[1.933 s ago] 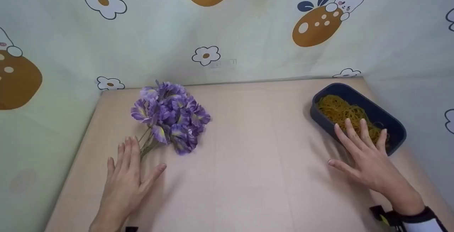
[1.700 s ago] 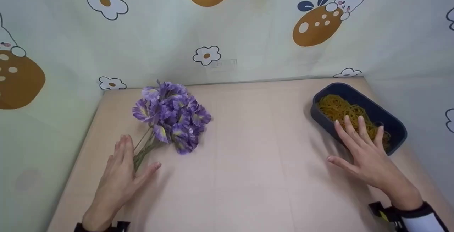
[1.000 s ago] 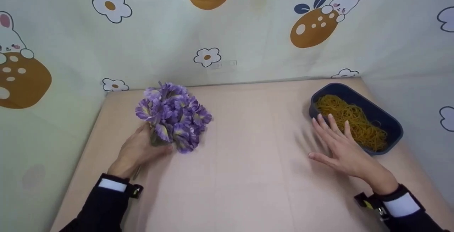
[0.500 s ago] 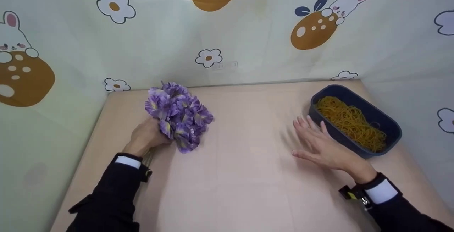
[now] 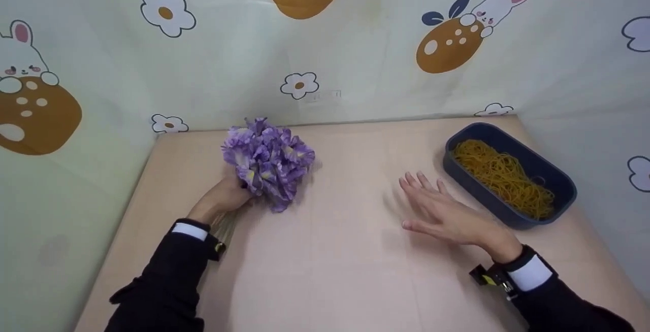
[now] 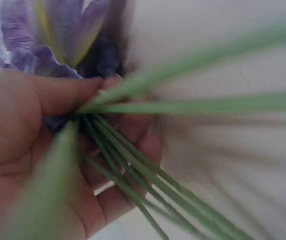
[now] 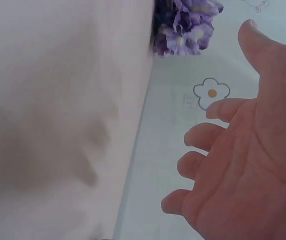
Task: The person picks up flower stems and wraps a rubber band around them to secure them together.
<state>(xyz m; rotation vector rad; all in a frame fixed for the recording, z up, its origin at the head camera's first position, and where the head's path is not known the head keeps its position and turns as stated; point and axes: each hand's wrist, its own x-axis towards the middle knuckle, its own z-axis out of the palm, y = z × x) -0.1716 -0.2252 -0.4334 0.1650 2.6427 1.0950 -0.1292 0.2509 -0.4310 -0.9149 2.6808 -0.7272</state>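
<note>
A bunch of purple flowers (image 5: 271,162) with yellow-streaked petals is at the left of the table. My left hand (image 5: 228,195) grips its stems just below the blooms. In the left wrist view, thumb and fingers close round the thin green stems (image 6: 167,195), which fan out past the palm. My right hand (image 5: 442,212) hovers over the table with spread, relaxed fingers and holds nothing. Its bare palm (image 7: 242,175) shows in the right wrist view. Right of it stands a dark blue oblong container (image 5: 485,195) holding a tangle of yellow rubber bands (image 5: 502,174).
The table (image 5: 345,271) has a pale pinkish cover. Behind it and along both sides hangs a pale sheet (image 5: 365,58) printed with rabbits, flowers and brown egg shapes. Both wrists wear dark straps with small devices (image 5: 500,278).
My left hand has reached forward, taken the flower stems and shifted the bunch slightly right, its blooms turning. My right hand has drawn left, away from above the container.
</note>
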